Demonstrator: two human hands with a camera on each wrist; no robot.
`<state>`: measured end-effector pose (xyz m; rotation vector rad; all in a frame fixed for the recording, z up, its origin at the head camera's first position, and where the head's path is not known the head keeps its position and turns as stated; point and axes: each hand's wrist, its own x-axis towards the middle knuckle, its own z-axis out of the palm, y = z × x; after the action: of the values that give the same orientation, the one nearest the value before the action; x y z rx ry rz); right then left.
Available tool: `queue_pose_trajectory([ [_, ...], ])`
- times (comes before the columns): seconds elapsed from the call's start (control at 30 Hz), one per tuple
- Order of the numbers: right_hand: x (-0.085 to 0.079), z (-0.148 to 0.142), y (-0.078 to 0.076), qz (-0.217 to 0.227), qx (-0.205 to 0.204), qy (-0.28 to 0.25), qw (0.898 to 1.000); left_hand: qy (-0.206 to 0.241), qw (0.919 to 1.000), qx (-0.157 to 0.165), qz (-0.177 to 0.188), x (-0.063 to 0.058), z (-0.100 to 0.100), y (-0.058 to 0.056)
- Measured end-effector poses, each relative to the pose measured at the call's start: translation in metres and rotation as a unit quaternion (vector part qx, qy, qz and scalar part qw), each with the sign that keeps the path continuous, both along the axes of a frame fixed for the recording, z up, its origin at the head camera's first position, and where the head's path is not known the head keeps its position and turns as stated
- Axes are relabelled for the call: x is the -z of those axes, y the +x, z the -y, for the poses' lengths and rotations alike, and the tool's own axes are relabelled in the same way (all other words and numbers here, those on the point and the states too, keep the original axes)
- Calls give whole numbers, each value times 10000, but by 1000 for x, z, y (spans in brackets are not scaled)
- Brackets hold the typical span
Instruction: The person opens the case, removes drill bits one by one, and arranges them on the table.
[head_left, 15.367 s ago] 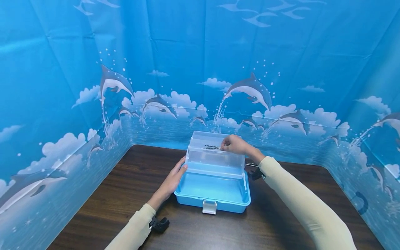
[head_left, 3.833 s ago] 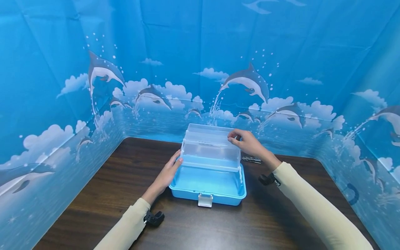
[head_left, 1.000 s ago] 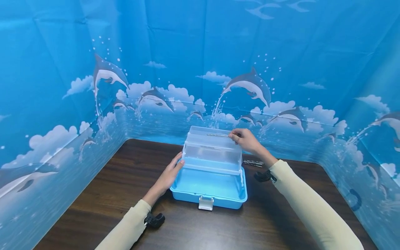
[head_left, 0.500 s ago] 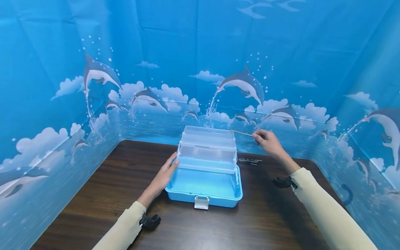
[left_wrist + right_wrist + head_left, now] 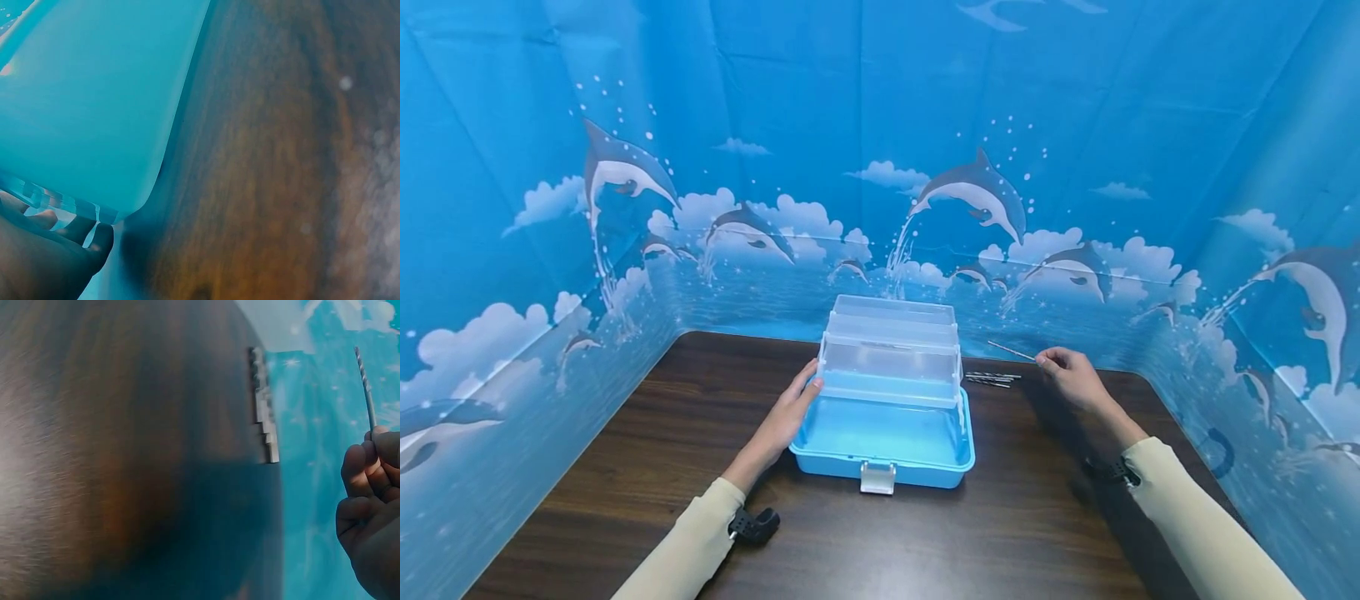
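A light blue toolbox [image 5: 880, 479] with a silvery front latch stands with its translucent trays [image 5: 891, 362] raised and folded back. My left hand [image 5: 782, 417] rests along the box's left side, fingers fairly straight; the left wrist view shows its fingertips at the box corner. To the right of the box, my right hand [image 5: 1073, 379] pinches a thin metal drill bit [image 5: 1011, 352] between thumb and fingers. The bit's fluted end points away from the hand, up and left in the head view. Several other drill bits [image 5: 992, 379] lie bunched on the table beside the box.
A dark wood-grain table [image 5: 647, 433] lies under everything. Blue sheeting [image 5: 775, 167] printed with dolphins hangs around its far and side edges. The loose bits lie near the table's far edge.
Bits seen in the upper tray 15 s ago no longer show there, and more lie on the table. In the last second my right hand moved right and down from above the trays, carrying one bit.
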<state>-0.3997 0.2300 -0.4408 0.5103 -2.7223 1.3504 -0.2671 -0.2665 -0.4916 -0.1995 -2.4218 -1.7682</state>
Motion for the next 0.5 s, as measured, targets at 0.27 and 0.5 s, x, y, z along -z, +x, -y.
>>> queue_pose_trajectory([
  [0.27,29,3,-1,202,-219,372,9989,67,10000,50,-34,1,-2,1],
  [0.5,41,9,-6,185,-557,601,9965,72,10000,-43,-27,0,-2,2],
])
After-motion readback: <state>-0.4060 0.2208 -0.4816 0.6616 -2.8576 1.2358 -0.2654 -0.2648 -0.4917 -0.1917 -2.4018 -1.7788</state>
